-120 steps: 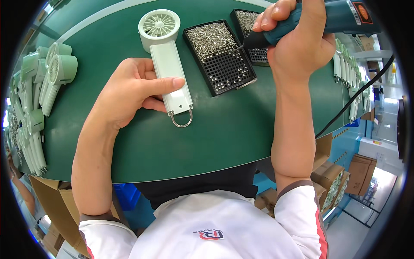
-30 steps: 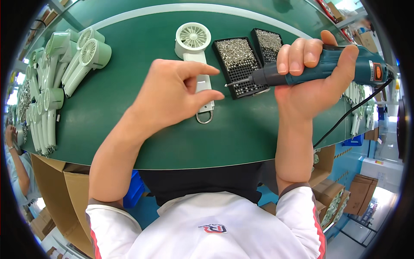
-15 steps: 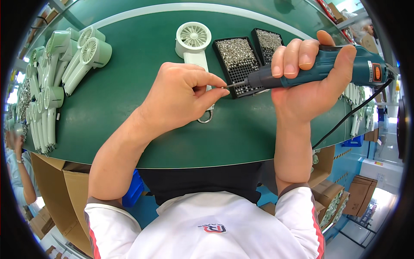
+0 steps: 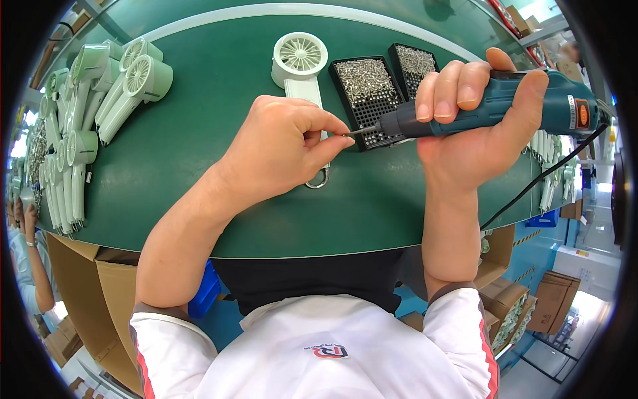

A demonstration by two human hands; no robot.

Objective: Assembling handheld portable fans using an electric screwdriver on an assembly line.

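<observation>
Left hand [image 4: 280,141]: gaping earlier, pinches thin steel bit [image 4: 367,130] at tip, apparently steadying it (any screw hidden) | right hand [image 4: 473,154]: wraps teal cylindrical electric screwdriver [image 4: 495,106] | pale-green round-headed plastic fan [image 4: 304,88]: near green counter [image 4: 372,206]'s far edge

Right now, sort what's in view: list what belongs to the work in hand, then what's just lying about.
In the work: electric screwdriver in the right hand; pale fan partly hidden by the left hand; black screw trays; probably the piled fans.
Apparently lying about: cardboard box; blue bin.
</observation>
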